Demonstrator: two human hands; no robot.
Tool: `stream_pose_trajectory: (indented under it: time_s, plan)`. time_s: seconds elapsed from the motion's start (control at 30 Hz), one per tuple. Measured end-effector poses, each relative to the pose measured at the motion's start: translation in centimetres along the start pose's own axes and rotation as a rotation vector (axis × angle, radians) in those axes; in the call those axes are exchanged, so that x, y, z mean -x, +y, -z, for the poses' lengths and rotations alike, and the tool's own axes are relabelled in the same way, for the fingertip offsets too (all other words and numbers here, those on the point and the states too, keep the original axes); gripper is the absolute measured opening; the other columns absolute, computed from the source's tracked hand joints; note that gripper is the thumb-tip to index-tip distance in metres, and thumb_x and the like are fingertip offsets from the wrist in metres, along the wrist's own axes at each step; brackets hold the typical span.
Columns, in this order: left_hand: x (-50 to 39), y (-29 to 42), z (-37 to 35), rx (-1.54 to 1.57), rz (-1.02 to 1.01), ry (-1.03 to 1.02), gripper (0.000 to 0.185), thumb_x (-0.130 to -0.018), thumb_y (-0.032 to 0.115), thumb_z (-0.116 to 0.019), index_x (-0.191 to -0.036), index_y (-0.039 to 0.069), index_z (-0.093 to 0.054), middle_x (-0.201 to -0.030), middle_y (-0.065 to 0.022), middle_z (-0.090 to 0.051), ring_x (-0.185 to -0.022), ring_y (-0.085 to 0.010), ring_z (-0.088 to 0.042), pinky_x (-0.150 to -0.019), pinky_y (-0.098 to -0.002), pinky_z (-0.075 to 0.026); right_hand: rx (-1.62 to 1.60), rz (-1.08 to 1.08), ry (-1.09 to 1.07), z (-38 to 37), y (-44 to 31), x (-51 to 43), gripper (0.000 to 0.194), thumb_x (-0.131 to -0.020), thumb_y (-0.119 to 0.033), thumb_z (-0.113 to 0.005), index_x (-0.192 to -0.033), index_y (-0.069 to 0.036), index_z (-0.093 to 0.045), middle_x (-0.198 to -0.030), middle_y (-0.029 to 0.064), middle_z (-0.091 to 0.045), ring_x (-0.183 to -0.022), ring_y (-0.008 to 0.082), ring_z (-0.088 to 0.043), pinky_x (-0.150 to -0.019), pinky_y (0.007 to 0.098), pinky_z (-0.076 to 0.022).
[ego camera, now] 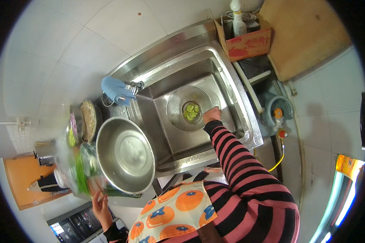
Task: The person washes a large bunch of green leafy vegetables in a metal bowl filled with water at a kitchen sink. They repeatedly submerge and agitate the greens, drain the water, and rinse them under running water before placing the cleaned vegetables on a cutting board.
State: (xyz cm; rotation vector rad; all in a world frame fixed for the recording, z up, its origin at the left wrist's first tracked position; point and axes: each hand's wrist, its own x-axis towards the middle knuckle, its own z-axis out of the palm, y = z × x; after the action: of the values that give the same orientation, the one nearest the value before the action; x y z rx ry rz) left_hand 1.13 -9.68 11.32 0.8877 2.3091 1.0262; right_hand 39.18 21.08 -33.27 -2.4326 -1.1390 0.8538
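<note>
My right hand [212, 115] reaches into the stainless steel sink [182, 144], its fingers curled at the right rim of a round wire-rimmed strainer [178, 121]. Green leafy scraps [191, 111] lie in the middle, over the drain. My left hand [101, 209] is raised beyond the counter's near edge at the lower left, fingers apart, with nothing in it. A large metal basin [130, 155] rests on the counter left of the sink. Nothing shows inside it but its bare bottom.
A blue cloth [115, 88] hangs over the faucet. Left are a bowl of bean sprouts [88, 120], long green stalks [81, 176] and plastic bags. A cardboard box [249, 44] with a spray bottle [238, 24] stands behind the sink's right corner; a gas cylinder [269, 109] stands at right.
</note>
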Motion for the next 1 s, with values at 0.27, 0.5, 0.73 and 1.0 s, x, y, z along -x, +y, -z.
stream_pose_trajectory:
  time_s: [0.27,0.5,0.73,1.0]
  plan:
    - [0.8,-2.1,0.8,-0.040,0.004,-0.007,0.039,-0.091,-0.004,-0.058,-0.130,0.000,-0.052,-0.107,-0.0114,-0.067,-0.099,-0.0150,-0.064,-0.081,-0.0230,-0.046,0.601,0.641,-0.455,3.0,0.0,-1.8,0.025,-0.085,-0.014,-0.053,-0.087,-0.002,-0.074,-0.100,0.0201,-0.069,-0.094,0.0346,-0.065,-0.082,0.0404,-0.0521]
    - [-1.2,-3.4,-0.6,0.025,-0.009,-0.041,0.039,-0.090,-0.007,-0.058,-0.129,-0.003,-0.052,-0.127,-0.0125,-0.057,-0.108,-0.0180,-0.060,-0.094,-0.0281,-0.046,-0.321,0.134,-0.468,13.4,-1.6,1.8,0.019,-0.078,-0.012,-0.062,-0.084,0.006,-0.065,-0.075,0.0193,-0.065,-0.076,0.0330,-0.067,-0.069,0.0388,-0.0544]
    - [-4.9,-2.9,-2.7,0.102,-0.092,-0.181,0.039,-0.092,-0.003,-0.058,-0.130,-0.002,-0.050,-0.128,-0.0098,-0.056,-0.111,-0.0190,-0.057,-0.097,-0.0298,-0.045,-1.028,-0.018,-0.299,30.6,5.4,6.0,0.003,-0.084,-0.007,-0.061,-0.086,-0.005,-0.061,-0.077,0.0046,-0.063,-0.063,0.0123,-0.057,-0.057,0.0247,-0.0450]
    - [-6.5,-2.4,-5.2,0.015,-0.190,-0.206,0.042,-0.092,-0.003,-0.059,-0.133,-0.002,-0.049,-0.132,-0.0117,-0.054,-0.109,-0.0193,-0.060,-0.095,-0.0291,-0.047,-1.209,-0.192,0.076,33.9,15.5,2.4,0.004,-0.083,-0.003,-0.058,-0.087,-0.005,-0.057,-0.073,0.0056,-0.061,-0.063,0.0170,-0.059,-0.055,0.0278,-0.0464]
